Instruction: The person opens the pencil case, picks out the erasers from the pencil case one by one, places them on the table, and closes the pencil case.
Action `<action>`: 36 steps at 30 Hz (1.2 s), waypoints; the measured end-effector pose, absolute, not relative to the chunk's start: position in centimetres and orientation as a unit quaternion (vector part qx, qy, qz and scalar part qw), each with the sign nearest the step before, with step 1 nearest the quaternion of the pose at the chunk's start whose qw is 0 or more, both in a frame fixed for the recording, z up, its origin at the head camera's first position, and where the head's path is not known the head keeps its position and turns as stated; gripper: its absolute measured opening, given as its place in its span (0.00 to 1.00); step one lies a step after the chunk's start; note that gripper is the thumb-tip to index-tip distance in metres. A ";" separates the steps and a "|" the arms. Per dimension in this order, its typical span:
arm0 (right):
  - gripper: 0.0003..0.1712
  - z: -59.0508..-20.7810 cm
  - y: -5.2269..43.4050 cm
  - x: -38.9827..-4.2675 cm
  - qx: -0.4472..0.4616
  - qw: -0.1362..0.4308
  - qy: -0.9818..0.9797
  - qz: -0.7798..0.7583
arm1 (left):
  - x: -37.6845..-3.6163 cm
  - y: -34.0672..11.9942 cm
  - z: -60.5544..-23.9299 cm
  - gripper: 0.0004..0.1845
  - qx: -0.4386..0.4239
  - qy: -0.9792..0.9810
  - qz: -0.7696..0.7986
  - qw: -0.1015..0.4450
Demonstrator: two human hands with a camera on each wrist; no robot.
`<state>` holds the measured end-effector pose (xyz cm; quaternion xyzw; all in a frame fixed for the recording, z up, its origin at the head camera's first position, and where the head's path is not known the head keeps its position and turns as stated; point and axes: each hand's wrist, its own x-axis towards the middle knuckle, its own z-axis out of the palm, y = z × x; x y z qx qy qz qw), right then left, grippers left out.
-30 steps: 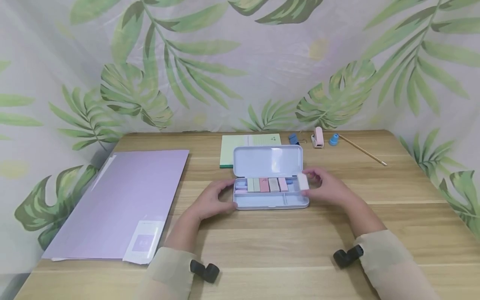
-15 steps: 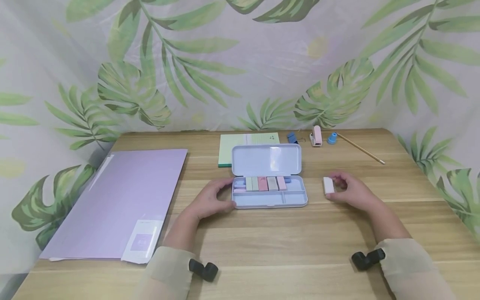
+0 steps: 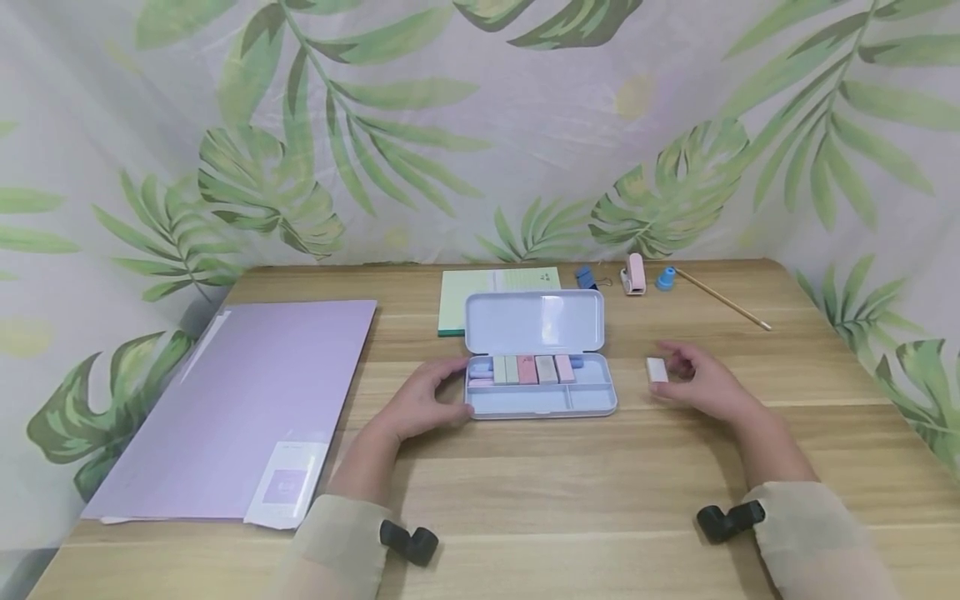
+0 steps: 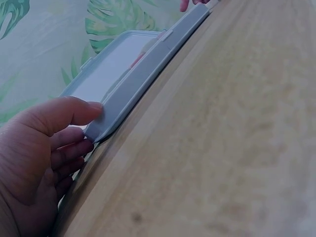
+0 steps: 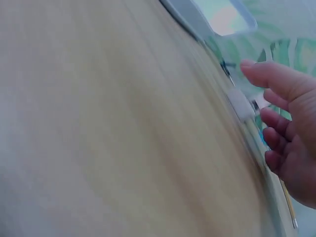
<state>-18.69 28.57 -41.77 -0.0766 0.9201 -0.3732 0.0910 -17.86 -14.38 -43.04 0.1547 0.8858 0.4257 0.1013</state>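
Observation:
An open light-blue pencil case (image 3: 517, 403) stands mid-table, its lid raised at the back. Several pastel erasers (image 3: 527, 369) lie in a row in its rear compartment, with blue and pink pens partly under them. My left hand (image 3: 420, 403) holds the case's left end, thumb at the front corner and fingers behind. To the right of the case, a white eraser (image 3: 657, 370) rests flat on the table. My right hand (image 3: 708, 383) is just beside this eraser; in the right wrist view the thumb and fingers (image 5: 276, 121) are spread apart, off the eraser.
A lilac folder (image 3: 247, 392) with a clear packet (image 3: 288, 483) on it lies at left. Behind the case are a green notepad (image 3: 476, 292), a blue binder clip (image 3: 587, 277), a pink stapler (image 3: 634, 275), a small blue cone-shaped piece (image 3: 665, 279) and a pencil (image 3: 723, 300).
My right hand has carried the white eraser from the case's right end out to the right, laid it on the table and let go. My left hand stays at the case.

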 end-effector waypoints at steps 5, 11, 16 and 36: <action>0.39 -41.3 26.0 -18.7 -0.097 0.058 0.920 -0.374 | -17.8 -14.4 -43.0 0.41 0.154 0.888 0.422 0.100; 0.37 -41.2 22.2 -19.2 -0.132 0.070 0.924 -0.352 | -17.7 -14.4 -42.8 0.42 0.151 0.889 0.421 0.103; 0.38 -41.4 19.7 -19.6 -0.147 0.076 0.934 -0.318 | -17.7 -14.4 -42.8 0.42 0.153 0.889 0.420 0.103; 0.32 -41.4 17.9 -20.3 -0.146 0.072 0.944 -0.286 | -17.8 -14.3 -43.0 0.42 0.156 0.890 0.416 0.098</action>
